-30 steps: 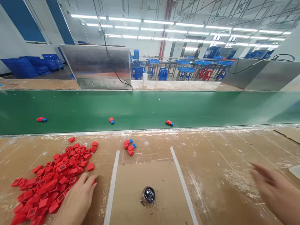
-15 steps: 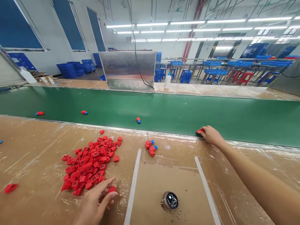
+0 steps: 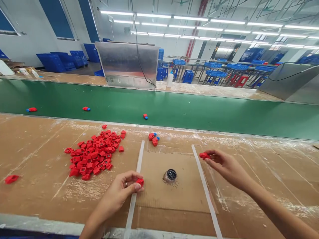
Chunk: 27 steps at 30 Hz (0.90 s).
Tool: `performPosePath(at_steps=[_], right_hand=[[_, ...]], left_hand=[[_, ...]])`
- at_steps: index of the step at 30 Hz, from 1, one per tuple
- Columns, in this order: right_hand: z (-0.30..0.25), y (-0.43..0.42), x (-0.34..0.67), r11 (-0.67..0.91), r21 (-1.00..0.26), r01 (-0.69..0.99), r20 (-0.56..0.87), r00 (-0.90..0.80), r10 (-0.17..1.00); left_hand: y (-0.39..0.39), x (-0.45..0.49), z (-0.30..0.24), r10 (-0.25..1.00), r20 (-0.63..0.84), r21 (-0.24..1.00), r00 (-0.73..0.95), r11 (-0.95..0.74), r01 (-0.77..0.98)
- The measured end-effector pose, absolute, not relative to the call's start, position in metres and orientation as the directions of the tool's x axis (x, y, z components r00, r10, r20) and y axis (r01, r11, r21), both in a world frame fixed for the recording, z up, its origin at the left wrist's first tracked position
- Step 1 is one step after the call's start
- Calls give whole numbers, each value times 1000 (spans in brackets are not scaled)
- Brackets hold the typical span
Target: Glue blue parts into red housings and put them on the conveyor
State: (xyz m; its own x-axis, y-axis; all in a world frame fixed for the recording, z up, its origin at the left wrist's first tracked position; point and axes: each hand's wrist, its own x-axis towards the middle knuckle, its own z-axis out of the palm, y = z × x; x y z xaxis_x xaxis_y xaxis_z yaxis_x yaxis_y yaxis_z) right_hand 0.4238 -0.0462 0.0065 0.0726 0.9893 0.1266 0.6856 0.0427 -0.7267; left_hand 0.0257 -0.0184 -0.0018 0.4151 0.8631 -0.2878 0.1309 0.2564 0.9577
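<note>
At left on the table (image 3: pixel 40 162), a heap of red blocks (image 3: pixel 93 154) lies loose. Right of it and nearer, the left hand (image 3: pixel 122 187) has its grip closed around a red block (image 3: pixel 140 182). A small pot (image 3: pixel 170 176) stands mid-table. Farther right, the right hand (image 3: pixel 220 162) pinches a red piece (image 3: pixel 204 155) near a white strip (image 3: pixel 203 181).

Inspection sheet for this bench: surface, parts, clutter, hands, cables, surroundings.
Surface: brown table, scuffed; two tape strips.
Parts: red pile left of the strips; open pot between them; red-and-blue pieces behind.
Clutter: dark specks around pot.
Left hand: holds a red piece.
Right hand: holds another red piece.
Cables: dark cable across metal panel.
Surroundings: green belt carrying three red-and-blue items; blue crates beyond.
</note>
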Motion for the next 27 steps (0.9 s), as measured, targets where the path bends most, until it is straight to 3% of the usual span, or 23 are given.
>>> performPosePath(at_steps=[5, 9, 14, 18, 23, 27], right_hand=[[22, -74, 365, 286, -569, 771, 274, -150, 950], [21, -79, 335, 382, -476, 792, 347, -230, 909], [10, -80, 318, 396, -449, 801, 332, -262, 906], [7, -79, 317, 407, -433, 804, 299, -297, 907], [14, -79, 315, 432, -394, 811, 321, -319, 892], [18, -82, 313, 437, -375, 818, 319, -329, 889]], left_hand=[[-34, 57, -20, 850, -266, 960, 454, 278, 42], [-45, 76, -32, 884, -252, 947, 395, 310, -89], [-58, 83, -42, 908, -276, 921, 315, 344, -185], [-67, 85, -42, 901, -272, 922, 337, 344, -176], [-73, 87, -38, 949, -236, 942, 209, 276, -189], [-74, 87, -38, 951, -234, 947, 201, 269, -174]])
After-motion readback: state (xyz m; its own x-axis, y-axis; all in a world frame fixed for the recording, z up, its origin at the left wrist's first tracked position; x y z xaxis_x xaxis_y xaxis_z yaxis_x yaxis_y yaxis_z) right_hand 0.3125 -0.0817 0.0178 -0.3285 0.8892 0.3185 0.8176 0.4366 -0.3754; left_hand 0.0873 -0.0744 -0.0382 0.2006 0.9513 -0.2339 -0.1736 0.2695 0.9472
